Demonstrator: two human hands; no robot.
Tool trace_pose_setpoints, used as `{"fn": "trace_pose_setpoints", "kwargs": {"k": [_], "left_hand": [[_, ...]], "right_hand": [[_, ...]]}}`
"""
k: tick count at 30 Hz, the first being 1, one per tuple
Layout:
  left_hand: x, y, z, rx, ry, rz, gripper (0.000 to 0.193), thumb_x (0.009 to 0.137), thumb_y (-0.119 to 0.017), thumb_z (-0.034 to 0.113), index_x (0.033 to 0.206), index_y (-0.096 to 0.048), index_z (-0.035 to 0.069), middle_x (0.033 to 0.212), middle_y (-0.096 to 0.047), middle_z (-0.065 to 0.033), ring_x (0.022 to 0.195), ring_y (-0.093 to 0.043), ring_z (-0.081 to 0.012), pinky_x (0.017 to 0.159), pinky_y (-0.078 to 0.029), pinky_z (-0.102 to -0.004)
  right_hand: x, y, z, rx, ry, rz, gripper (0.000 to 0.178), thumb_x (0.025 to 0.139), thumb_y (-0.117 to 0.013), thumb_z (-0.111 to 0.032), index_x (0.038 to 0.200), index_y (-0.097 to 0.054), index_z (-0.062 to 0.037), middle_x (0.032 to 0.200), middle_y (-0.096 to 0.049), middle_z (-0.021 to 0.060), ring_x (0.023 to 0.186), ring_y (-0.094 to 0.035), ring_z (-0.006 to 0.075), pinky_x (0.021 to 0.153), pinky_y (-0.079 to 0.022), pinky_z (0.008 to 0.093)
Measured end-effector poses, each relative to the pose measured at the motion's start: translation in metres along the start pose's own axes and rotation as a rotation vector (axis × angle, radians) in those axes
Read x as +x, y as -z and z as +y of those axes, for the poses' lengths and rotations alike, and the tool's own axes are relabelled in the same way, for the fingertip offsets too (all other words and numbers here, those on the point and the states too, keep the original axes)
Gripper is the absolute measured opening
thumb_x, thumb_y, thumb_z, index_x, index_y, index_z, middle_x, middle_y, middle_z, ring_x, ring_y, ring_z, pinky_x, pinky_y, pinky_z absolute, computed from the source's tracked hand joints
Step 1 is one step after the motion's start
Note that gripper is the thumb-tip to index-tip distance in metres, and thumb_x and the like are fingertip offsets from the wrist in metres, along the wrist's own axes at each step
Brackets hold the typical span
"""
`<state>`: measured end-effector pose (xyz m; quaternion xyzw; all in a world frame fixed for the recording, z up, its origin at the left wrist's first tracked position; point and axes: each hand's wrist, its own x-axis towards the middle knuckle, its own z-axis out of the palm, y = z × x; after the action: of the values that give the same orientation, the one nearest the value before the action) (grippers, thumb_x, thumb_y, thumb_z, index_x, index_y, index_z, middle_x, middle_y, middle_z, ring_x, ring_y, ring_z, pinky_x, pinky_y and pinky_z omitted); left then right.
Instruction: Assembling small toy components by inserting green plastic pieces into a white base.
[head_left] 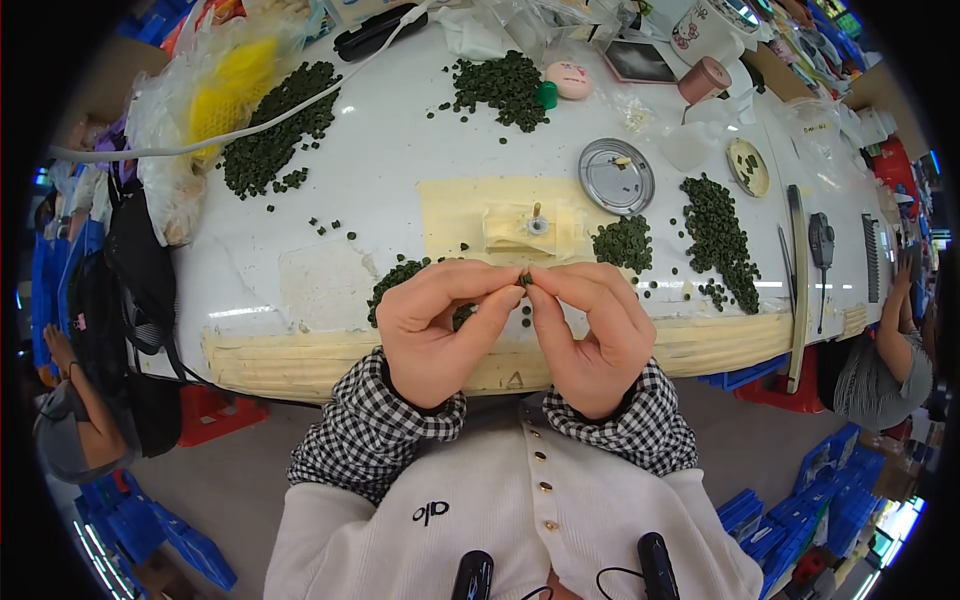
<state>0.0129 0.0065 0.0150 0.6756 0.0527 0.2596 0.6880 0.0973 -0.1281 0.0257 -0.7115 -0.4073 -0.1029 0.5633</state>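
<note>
Above the near edge of the white table, my left hand (pixel 430 328) and my right hand (pixel 598 335) meet fingertip to fingertip. Both pinch a tiny dark green piece (pixel 525 280) between thumb and forefinger; its details are too small to make out. Just beyond them, a taped block (pixel 505 232) with a metal pin fitting (pixel 538 224) sits on yellowish tape. Small dark green pieces (pixel 395 288) lie partly hidden behind my left hand. To the right of the block is another small heap of green pieces (pixel 622 244), with a round metal lid (pixel 617 180) behind it.
Larger green heaps lie far left (pixel 285 120), far middle (pixel 500 88) and right (pixel 720 240). A white cable (pixel 210 150) crosses the left side. At right are a metal bar (pixel 797 280), a screwdriver (pixel 822 245) and a cream dish (pixel 748 167). Other people sit at both sides.
</note>
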Motion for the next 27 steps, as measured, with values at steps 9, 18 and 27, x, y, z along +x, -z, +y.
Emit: {"fn": "trace_pose_setpoints", "kwargs": {"k": [9,18,27], "left_hand": [[0.0034,0.0022,-0.0012,-0.21,0.103,-0.024,0.018,0.084,-0.065,-0.01,0.102,-0.066,-0.006,0.098,-0.068,-0.0133,0.087,-0.066,-0.0143,0.076,-0.053,-0.0223],[0.0029,0.0016,0.0039,-0.272,0.192,0.023,0.017,0.085,-0.064,-0.01,0.101,-0.067,-0.006,0.097,-0.068,-0.0136,0.087,-0.067,-0.0152,0.078,-0.054,-0.0245],[0.002,-0.0006,0.0017,0.092,-0.006,0.014,0.02,0.083,-0.067,-0.009,0.102,-0.068,-0.005,0.095,-0.069,-0.0141,0.081,-0.067,-0.0158,0.071,-0.053,-0.0247]], "right_hand": [[0.0027,-0.0021,0.0051,-0.091,0.122,0.014,0.027,0.07,-0.072,0.009,0.095,-0.068,0.0023,0.083,-0.064,0.0108,0.069,-0.064,0.0227,0.059,-0.052,0.0292],[0.0044,-0.0014,0.0024,-0.161,0.191,0.001,0.027,0.07,-0.073,0.008,0.096,-0.067,0.0024,0.083,-0.065,0.0109,0.069,-0.064,0.0235,0.059,-0.053,0.0296],[0.0043,-0.0016,0.0039,-0.116,0.156,0.012,0.03,0.07,-0.072,0.01,0.099,-0.067,0.0022,0.085,-0.065,0.0112,0.071,-0.064,0.0232,0.06,-0.053,0.0293]]}}
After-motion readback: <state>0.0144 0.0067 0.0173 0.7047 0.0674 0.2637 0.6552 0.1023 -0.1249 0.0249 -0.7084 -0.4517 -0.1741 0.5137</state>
